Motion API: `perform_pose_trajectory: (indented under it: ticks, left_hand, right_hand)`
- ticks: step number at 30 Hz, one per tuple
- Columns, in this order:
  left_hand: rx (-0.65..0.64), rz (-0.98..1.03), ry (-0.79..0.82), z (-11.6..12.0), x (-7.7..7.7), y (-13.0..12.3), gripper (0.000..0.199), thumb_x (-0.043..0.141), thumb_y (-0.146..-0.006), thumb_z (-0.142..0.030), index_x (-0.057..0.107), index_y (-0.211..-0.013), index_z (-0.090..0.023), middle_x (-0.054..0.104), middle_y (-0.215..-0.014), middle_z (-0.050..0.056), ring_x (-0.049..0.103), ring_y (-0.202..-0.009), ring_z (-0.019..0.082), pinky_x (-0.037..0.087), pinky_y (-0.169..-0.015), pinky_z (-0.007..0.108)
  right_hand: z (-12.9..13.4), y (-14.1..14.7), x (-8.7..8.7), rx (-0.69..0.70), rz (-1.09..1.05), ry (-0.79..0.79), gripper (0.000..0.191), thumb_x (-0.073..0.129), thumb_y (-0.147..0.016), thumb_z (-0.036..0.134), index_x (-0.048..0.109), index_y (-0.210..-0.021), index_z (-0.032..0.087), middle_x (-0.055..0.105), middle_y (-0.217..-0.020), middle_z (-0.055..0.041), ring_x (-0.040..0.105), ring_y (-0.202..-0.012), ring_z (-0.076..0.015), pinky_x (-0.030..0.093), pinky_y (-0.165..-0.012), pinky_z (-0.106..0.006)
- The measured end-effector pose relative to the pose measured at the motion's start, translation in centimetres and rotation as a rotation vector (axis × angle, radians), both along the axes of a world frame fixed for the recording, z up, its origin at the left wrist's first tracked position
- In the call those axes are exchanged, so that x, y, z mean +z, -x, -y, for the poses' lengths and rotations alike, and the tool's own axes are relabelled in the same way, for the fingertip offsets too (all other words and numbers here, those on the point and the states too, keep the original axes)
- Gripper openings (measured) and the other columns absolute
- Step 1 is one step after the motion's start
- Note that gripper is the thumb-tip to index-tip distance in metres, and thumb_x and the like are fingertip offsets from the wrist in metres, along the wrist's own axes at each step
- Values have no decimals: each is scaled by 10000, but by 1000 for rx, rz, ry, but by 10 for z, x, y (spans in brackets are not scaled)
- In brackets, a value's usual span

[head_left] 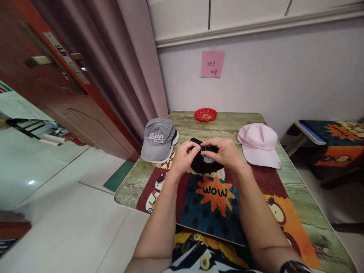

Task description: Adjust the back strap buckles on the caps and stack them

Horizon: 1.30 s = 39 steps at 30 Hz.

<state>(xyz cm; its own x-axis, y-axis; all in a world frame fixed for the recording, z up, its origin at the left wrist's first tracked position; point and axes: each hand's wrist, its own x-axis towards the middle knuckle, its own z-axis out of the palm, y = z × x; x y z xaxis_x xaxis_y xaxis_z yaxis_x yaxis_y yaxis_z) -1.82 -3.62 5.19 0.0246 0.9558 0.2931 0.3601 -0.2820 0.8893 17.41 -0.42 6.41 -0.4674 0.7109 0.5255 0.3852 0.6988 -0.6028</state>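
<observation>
Black, the cap (202, 166) sits nearer us than the red scalloped dish (206, 115), our left hand (183, 156) and right hand (224, 151) pinching it at the silvery buckle (203, 148). We should steady one side and avoid twisting.

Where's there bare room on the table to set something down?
Bare table shows between red dish and black cap, and right of the mat. Crowded: mid-table, where left hand and right hand hold that cap between gray cap and pink cap.

Black cap (197, 165): matt cloth; buckle (203, 148): shiny, metal-looking. Red dish (197, 115): glossy plastic. Pink note (212, 62): matt paper.
</observation>
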Motion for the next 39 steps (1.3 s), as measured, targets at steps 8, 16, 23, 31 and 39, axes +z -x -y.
perform_pose_trajectory:
  ticks: [8, 16, 23, 31, 39]
  left_hand:
    - [39, -5, 2, 0, -2, -1, 261, 694, -828, -427, 712, -812, -167, 605, -744, 10, 464, -608, 112, 363, -572, 244]
    - [14, 125, 35, 1, 0, -3, 285, 702, -826, -460, 717, -826, -175, 598, -703, 0, 478, -623, 115, 349, -554, 234]
    - [14, 197, 69, 1, 0, -4, 304, 706, -822, -468, 694, -887, -171, 593, -714, -14, 437, -585, 91, 344, -544, 224]
    - [-2, 219, 49, 0, 2, -2, 259, 728, -793, -395, 579, -840, -189, 513, -705, -37, 419, -579, 81, 341, -532, 204]
    - [25, 98, 56, 7, 12, -7, 180, 685, -805, -300, 586, -913, -196, 609, -826, -15, 409, -496, 52, 310, -477, 210]
  right_hand:
    - [0, -4, 0, 0, 19, -23, 116, 708, -854, 267, 760, -954, 239, 787, -933, -24, 720, -835, -197, 516, -769, -300]
    - [2, -9, 2, 10, -111, 81, 296, 695, -857, 260, 739, -1149, 259, 790, -981, -20, 737, -878, -202, 556, -812, -314]
    - [0, 0, 0, 25, -2, -66, 213, 727, -864, 272, 762, -1074, 260, 781, -1046, -38, 726, -936, -215, 537, -849, -335]
    - [-1, 1, -3, 5, -20, -48, 203, 719, -854, 279, 753, -1052, 245, 774, -998, -45, 721, -884, -211, 543, -814, -330]
    - [1, 3, -2, 29, -67, -34, 205, 699, -863, 234, 743, -1063, 243, 769, -1034, -43, 713, -947, -213, 531, -862, -343]
